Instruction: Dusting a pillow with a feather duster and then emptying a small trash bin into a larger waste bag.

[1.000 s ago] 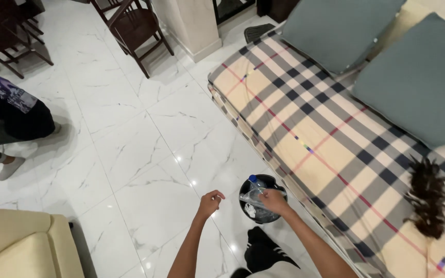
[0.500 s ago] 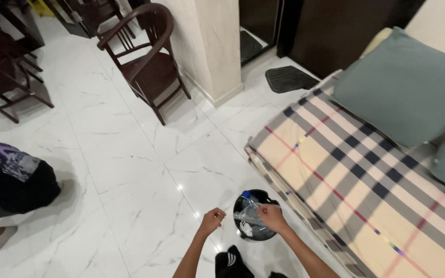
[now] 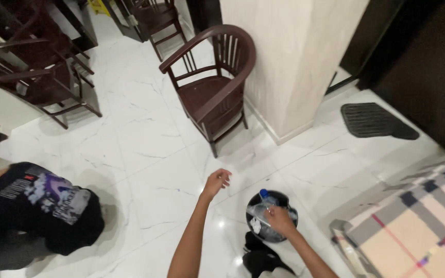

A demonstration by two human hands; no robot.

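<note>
Small round black waste bin (image 3: 290,201) with a clear plastic bottle (image 3: 261,206) and crumpled white paper inside sits on the white marble floor (image 3: 145,149), near the corner of a plaid checked mattress (image 3: 418,231). Right hand (image 3: 280,220) reaches into the bin over the bottle, grip on it not clear; left hand (image 3: 216,181) hangs free above the floor, fingers loosely curled, holding nothing. Dark wooden armchair (image 3: 212,87) stands beside a beige pillar (image 3: 289,56), black ribbed mat (image 3: 377,121) further right, another person in a black printed shirt (image 3: 42,206) crouches at left.

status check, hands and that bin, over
Right hand gripping the rim of the small black bin, clear bottle inside. Left hand loosely curled, empty, held out over the white floor. Wooden chair ahead, apart from both.
</note>
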